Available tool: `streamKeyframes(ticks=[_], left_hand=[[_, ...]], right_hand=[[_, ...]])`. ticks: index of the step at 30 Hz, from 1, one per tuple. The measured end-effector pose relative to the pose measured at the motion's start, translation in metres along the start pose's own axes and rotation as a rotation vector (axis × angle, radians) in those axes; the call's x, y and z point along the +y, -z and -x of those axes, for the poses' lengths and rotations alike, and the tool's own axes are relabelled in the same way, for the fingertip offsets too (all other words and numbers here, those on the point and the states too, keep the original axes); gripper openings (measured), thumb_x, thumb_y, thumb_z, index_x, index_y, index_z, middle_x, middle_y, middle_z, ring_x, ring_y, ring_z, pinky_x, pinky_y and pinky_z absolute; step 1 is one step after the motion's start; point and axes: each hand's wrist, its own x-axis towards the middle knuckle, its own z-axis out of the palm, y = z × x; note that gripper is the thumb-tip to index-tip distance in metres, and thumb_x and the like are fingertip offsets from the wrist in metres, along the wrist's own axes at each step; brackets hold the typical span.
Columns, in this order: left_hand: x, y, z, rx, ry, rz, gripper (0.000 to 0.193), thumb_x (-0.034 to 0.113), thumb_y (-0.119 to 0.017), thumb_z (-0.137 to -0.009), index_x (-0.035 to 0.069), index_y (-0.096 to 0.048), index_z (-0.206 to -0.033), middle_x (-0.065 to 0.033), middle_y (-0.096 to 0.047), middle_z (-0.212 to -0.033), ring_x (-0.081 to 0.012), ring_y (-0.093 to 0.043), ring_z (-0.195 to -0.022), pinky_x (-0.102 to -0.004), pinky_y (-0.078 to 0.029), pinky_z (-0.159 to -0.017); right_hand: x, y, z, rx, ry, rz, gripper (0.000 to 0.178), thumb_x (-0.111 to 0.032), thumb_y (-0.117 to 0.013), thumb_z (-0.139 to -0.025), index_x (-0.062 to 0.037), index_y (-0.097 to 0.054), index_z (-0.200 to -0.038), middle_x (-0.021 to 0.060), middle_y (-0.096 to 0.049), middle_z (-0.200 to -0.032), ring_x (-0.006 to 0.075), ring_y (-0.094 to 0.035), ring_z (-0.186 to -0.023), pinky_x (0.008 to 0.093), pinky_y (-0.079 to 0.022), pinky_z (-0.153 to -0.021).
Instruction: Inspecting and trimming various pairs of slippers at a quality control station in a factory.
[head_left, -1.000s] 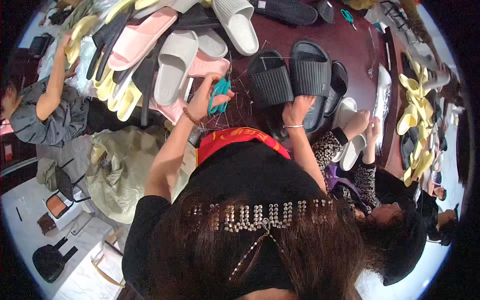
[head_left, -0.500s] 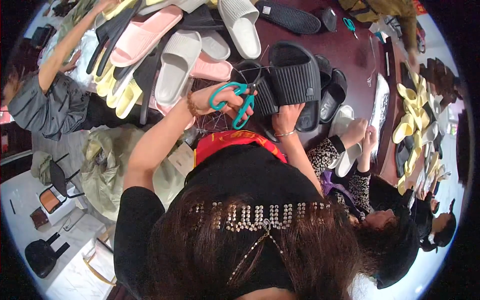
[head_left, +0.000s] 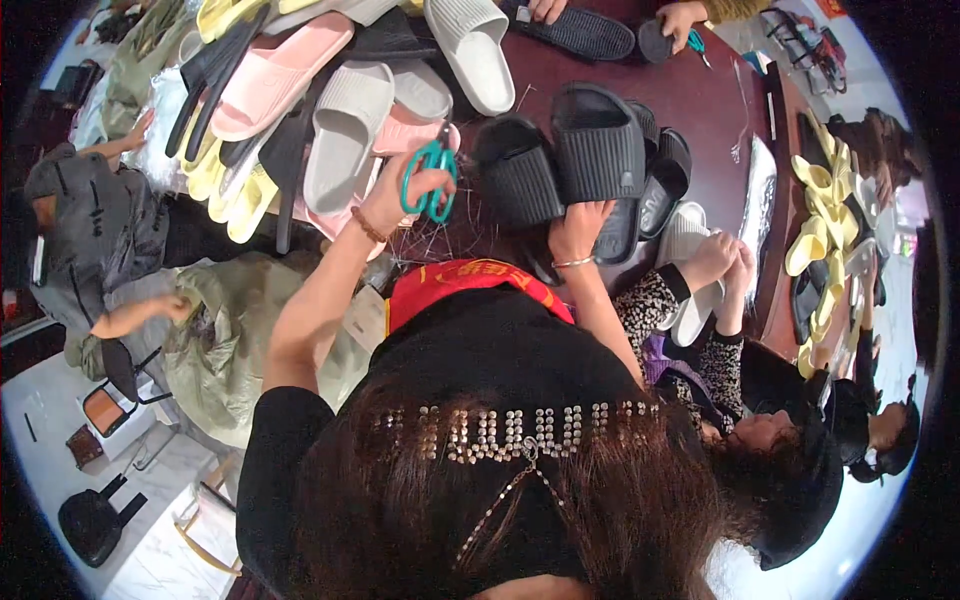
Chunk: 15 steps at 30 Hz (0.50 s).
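My left hand is closed around a pair of scissors with teal handles, raised in front of the pile of slippers. My right hand is wrapped round the lower end of a black ribbed slide slipper. A second black ribbed slipper is beside it on the left, its edge close against the first; I cannot tell whether the hand bears it too. Under and right of my right hand lie more black slippers. Loose clear threads are scattered on the dark red table below the scissors.
A heap of pink, grey, yellow and black slippers covers the table's left. Across the table, another person's hands touch black slippers. At my right, a person in patterned sleeves works beside a light grey slipper. A large plastic bag stands left.
My left hand has drawn the scissors left, away from the black slippers. The two slippers now show side by side. Co-worker hands have come in at the far edge, and another reaches the plastic bag.
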Motion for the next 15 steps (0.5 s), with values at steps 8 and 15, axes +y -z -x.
streamKeyframes(ticks=[8, 15], left_hand=[[-0.095, -0.041, -0.025, 0.2, 0.112, -1.092, 0.039, 0.023, -0.055, -0.073, 0.009, -0.048, -0.108, -0.0189, -0.058, -0.073, -0.032, -0.059, -0.073, -0.0402, -0.046, -0.064], [-0.095, -0.063, -0.034, 0.036, 0.122, -1.301, 0.036, 0.028, -0.053, -0.076, 0.009, -0.05, -0.106, -0.019, -0.057, -0.095, -0.0356, -0.057, -0.083, -0.0415, -0.045, -0.069]], right_hand=[[0.024, 0.012, -0.034, 0.252, -0.082, -0.009, 0.032, -0.01, -0.062, -0.053, 0.0084, -0.055, -0.079, 0.0233, -0.05, -0.102, 0.042, -0.035, -0.107, 0.0567, -0.015, -0.097], [0.024, 0.027, -0.036, 0.318, -0.054, -0.045, 0.032, -0.009, -0.061, -0.052, 0.0087, -0.054, -0.078, 0.0244, -0.049, -0.103, 0.0421, -0.035, -0.107, 0.0562, -0.015, -0.097]])
